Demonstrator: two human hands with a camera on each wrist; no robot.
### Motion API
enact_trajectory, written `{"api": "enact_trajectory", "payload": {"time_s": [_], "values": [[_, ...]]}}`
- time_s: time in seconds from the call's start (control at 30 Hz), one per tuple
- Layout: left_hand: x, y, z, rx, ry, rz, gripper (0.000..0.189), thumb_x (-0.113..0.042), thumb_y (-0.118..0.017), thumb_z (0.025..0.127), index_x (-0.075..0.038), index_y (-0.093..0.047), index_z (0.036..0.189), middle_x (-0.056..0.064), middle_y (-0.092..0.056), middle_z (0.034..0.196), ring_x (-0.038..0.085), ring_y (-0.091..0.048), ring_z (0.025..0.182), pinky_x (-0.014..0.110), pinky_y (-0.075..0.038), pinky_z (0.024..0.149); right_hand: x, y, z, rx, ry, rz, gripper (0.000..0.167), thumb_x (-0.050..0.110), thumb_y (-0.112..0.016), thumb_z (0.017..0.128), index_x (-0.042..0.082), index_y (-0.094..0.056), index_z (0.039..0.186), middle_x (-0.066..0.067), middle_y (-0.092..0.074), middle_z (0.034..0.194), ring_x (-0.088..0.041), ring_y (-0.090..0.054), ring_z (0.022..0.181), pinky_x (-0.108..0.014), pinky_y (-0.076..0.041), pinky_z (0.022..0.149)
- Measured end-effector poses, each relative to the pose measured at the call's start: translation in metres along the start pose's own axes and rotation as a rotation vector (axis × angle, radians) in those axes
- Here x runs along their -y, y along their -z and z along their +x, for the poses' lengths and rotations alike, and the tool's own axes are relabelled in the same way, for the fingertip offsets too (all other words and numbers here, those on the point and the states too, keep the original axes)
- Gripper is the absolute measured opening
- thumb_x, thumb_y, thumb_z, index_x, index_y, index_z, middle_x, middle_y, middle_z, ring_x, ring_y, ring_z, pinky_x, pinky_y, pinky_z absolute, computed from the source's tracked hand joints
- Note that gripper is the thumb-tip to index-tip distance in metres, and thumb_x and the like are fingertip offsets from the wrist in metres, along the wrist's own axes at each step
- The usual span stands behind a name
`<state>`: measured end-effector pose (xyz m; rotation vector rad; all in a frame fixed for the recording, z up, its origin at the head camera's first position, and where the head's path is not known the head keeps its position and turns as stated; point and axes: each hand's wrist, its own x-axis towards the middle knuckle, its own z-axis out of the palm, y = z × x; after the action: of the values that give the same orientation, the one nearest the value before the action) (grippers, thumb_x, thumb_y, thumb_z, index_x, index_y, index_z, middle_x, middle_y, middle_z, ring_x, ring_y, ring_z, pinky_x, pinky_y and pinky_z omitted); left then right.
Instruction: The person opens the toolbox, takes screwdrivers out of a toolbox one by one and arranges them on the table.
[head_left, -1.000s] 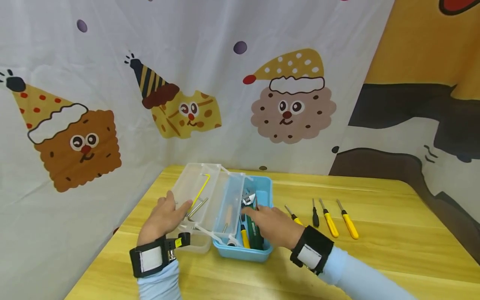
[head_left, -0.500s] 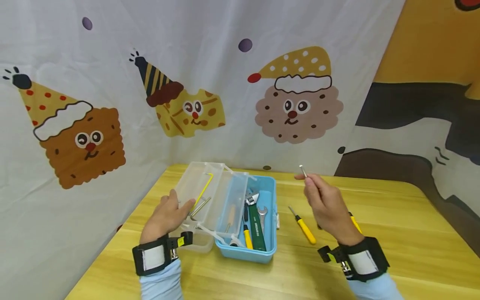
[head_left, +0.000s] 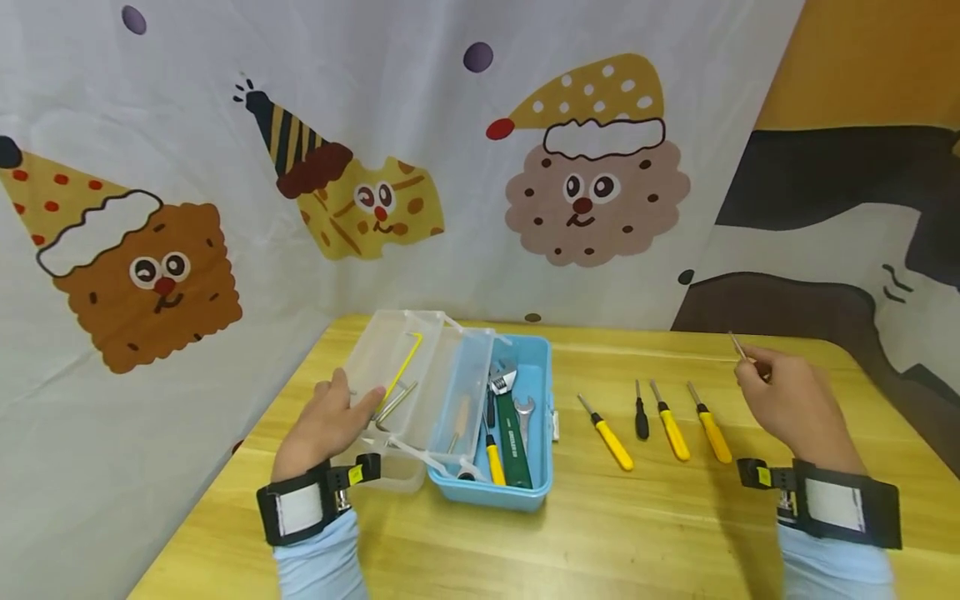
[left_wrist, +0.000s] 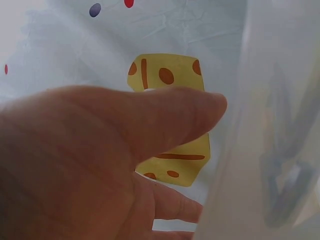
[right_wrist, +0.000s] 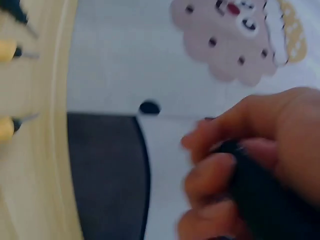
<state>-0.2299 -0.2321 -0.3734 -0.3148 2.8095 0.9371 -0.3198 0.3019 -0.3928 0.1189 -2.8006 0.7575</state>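
My left hand (head_left: 322,429) holds the left edge of a translucent toolbox tray (head_left: 378,350), its thumb (left_wrist: 185,112) stretched along the inside. A yellow hex key (head_left: 405,367) and metal hex keys (head_left: 395,404) lie in that tray. Over the table's right side, my right hand (head_left: 798,408) grips a screwdriver (head_left: 738,346), shaft pointing up and left. Its dark handle (right_wrist: 270,195) runs through the curled fingers in the right wrist view. The blue toolbox (head_left: 491,497) holds a green-handled adjustable wrench (head_left: 513,442), an open-end wrench (head_left: 524,412) and a yellow-handled screwdriver (head_left: 494,461).
Left of my right hand, several screwdrivers lie in a row on the wooden table (head_left: 600,542): yellow ones (head_left: 615,446) (head_left: 673,433) (head_left: 714,435) and a small black one (head_left: 641,421). A printed cloth (head_left: 465,283) hangs behind the table.
My right hand has lifted the screwdriver out of the blue toolbox and carried it right, past the row of screwdrivers. My left hand stays at the tray.
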Motion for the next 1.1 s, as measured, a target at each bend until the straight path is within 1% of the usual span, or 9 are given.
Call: {"api": "enact_trajectory", "payload": {"time_s": [0.07, 0.17, 0.3, 0.43, 0.53, 0.6, 0.73, 0.87, 1.1], "values": [[0.000, 0.001, 0.000, 0.001, 0.001, -0.002, 0.100, -0.058, -0.042, 0.109, 0.011, 0.006, 0.164, 0.042, -0.016, 0.165, 0.053, -0.036, 0.144, 0.069, -0.031, 0.121, -0.013, 0.001, 0.003, 0.047, -0.026, -0.026, 0.053, 0.018, -0.043, 0.107, -0.018, -0.050, 0.144, -0.033, -0.063, 0.105, -0.023, -0.046, 0.061, -0.031, -0.035, 0.048], [-0.001, 0.001, 0.000, 0.006, 0.005, -0.005, 0.101, -0.059, -0.041, 0.108, 0.010, 0.008, 0.164, 0.042, -0.010, 0.167, 0.055, -0.029, 0.151, 0.069, -0.027, 0.124, -0.032, -0.002, 0.007, 0.112, -0.040, -0.050, 0.046, 0.012, -0.049, 0.103, -0.020, -0.055, 0.136, -0.037, -0.064, 0.105, -0.025, -0.049, 0.064, -0.032, -0.037, 0.051], [-0.001, -0.001, 0.000, 0.007, 0.006, -0.020, 0.100, -0.058, -0.041, 0.109, 0.010, 0.007, 0.164, 0.041, -0.014, 0.166, 0.053, -0.033, 0.148, 0.069, -0.029, 0.122, -0.051, -0.010, 0.011, 0.187, -0.051, -0.085, 0.041, 0.008, -0.059, 0.100, -0.023, -0.058, 0.127, -0.042, -0.066, 0.109, -0.032, -0.057, 0.074, -0.034, -0.045, 0.058], [-0.002, -0.002, 0.001, 0.002, 0.003, -0.031, 0.099, -0.057, -0.043, 0.108, 0.009, 0.005, 0.165, 0.039, -0.020, 0.163, 0.049, -0.039, 0.139, 0.069, -0.034, 0.119, -0.064, -0.018, 0.012, 0.245, -0.084, -0.091, 0.048, 0.007, -0.065, 0.099, -0.026, -0.053, 0.132, -0.045, -0.062, 0.119, -0.047, -0.062, 0.090, -0.049, -0.055, 0.071], [-0.002, -0.002, 0.001, 0.002, 0.004, -0.029, 0.100, -0.058, -0.043, 0.108, 0.008, 0.006, 0.165, 0.039, -0.019, 0.164, 0.049, -0.039, 0.140, 0.069, -0.033, 0.119, -0.072, -0.023, 0.012, 0.285, -0.112, -0.070, 0.052, 0.008, -0.067, 0.099, -0.024, -0.051, 0.136, -0.046, -0.059, 0.125, -0.057, -0.059, 0.104, -0.063, -0.053, 0.083], [-0.003, -0.002, 0.001, 0.003, 0.004, -0.028, 0.100, -0.058, -0.043, 0.108, 0.008, 0.007, 0.165, 0.039, -0.018, 0.165, 0.049, -0.038, 0.140, 0.070, -0.033, 0.120, -0.077, -0.027, 0.013, 0.312, -0.131, -0.056, 0.054, 0.009, -0.067, 0.099, -0.023, -0.049, 0.139, -0.046, -0.058, 0.127, -0.060, -0.057, 0.108, -0.067, -0.051, 0.086], [-0.003, -0.002, 0.001, 0.003, 0.011, -0.030, 0.100, -0.058, -0.043, 0.108, 0.007, 0.007, 0.165, 0.038, -0.021, 0.163, 0.048, -0.040, 0.137, 0.069, -0.034, 0.118, -0.086, -0.034, 0.014, 0.353, -0.133, -0.072, 0.056, 0.009, -0.068, 0.095, -0.021, -0.050, 0.138, -0.046, -0.060, 0.125, -0.060, -0.060, 0.108, -0.070, -0.050, 0.088], [-0.002, -0.001, 0.000, 0.006, 0.016, -0.027, 0.100, -0.058, -0.043, 0.108, 0.007, 0.007, 0.165, 0.038, -0.022, 0.162, 0.048, -0.040, 0.136, 0.069, -0.034, 0.118, -0.090, -0.039, 0.015, 0.368, -0.134, -0.087, 0.056, 0.010, -0.071, 0.093, -0.019, -0.053, 0.136, -0.045, -0.062, 0.123, -0.060, -0.061, 0.108, -0.072, -0.049, 0.090], [-0.001, 0.000, 0.000, 0.008, 0.021, -0.005, 0.101, -0.059, -0.042, 0.108, 0.008, 0.008, 0.165, 0.039, -0.017, 0.165, 0.050, -0.036, 0.141, 0.070, -0.030, 0.121, -0.087, -0.039, 0.017, 0.384, -0.123, -0.093, 0.060, 0.012, -0.071, 0.092, -0.020, -0.050, 0.137, -0.045, -0.063, 0.122, -0.059, -0.062, 0.107, -0.070, -0.051, 0.089]]}}
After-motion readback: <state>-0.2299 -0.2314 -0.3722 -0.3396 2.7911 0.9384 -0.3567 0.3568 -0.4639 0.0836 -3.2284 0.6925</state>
